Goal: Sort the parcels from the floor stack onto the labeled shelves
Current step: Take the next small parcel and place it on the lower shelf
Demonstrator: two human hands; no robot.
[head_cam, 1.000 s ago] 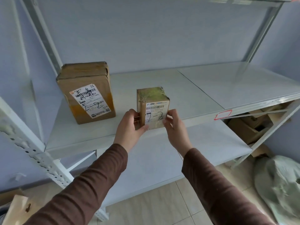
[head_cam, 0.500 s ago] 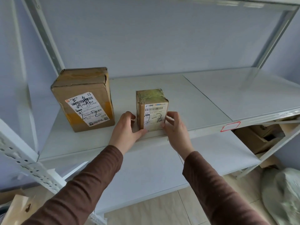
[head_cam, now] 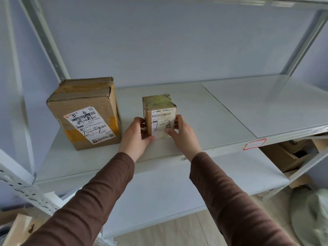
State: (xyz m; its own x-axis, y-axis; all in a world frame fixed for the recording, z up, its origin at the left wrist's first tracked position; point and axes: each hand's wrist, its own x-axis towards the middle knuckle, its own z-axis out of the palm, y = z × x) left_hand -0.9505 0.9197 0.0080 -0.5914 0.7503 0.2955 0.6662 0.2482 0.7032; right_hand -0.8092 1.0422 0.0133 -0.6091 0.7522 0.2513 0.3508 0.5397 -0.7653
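Observation:
A small cardboard parcel with a white label marked "2-2" stands upright on the white shelf, a little way in from its front edge. My left hand grips its left side and my right hand grips its right side, thumbs across the lower front. To its left stands a larger brown parcel, also marked "2-2", apart from the small one.
A red-bordered label sticks to the shelf's front edge on the right. Cardboard boxes sit on the lower shelf at right. A pale green sack lies on the floor at right. Metal uprights frame both sides.
The small parcel has moved from the shelf's front edge further in onto the shelf, both hands still around it. The camera has come closer.

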